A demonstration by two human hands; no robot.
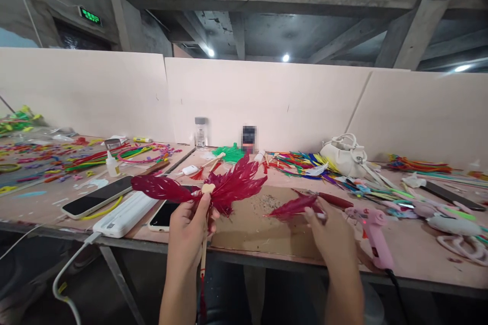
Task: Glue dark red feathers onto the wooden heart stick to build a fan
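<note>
While the left hand (188,226) holds a feathered stick (227,188), the right (332,233) holds feathers (293,207).

1 black-screened phone (97,197) lay flat at the left, with a yellow band (108,210) curving beside it. 1 white power bank (125,213) rested alongside, a white cable (88,240) plugged into its near end. 1 small nozzle bottle (112,165) stood beyond the phone. 1 clear bottle (201,134), grey-capped, stood near the pale partition (263,96). 1 white handbag (345,155) sat farther right. Overhead: 1 green exit sign (90,16), lit; 3 ceiling lights (285,57), glowing.
</note>
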